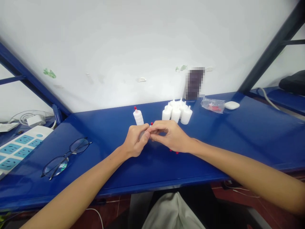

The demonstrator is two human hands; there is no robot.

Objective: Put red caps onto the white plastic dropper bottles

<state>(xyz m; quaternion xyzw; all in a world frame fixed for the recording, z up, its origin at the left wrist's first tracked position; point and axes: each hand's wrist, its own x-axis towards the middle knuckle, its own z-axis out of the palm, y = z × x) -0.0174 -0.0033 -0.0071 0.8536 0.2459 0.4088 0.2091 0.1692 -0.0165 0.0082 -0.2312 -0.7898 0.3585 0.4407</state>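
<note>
My left hand (136, 140) and my right hand (169, 136) meet over the middle of the blue table (238, 133), fingers pinched together. Between the fingertips a small red cap (152, 123) shows, and what looks like a small white bottle is mostly hidden in my left hand. A white squeeze bottle with a red cap (138, 116) stands just behind my left hand. A cluster of several uncapped white bottles (177, 112) stands behind my right hand. A couple of loose red caps (174, 151) lie under my right wrist.
A pair of glasses (64, 157) lies at the left. A white power strip (16, 147) with cables sits at the far left. A clear bag of red caps (213, 105) and a white case (232, 105) lie at the back right, near a blurred dark object (194, 83).
</note>
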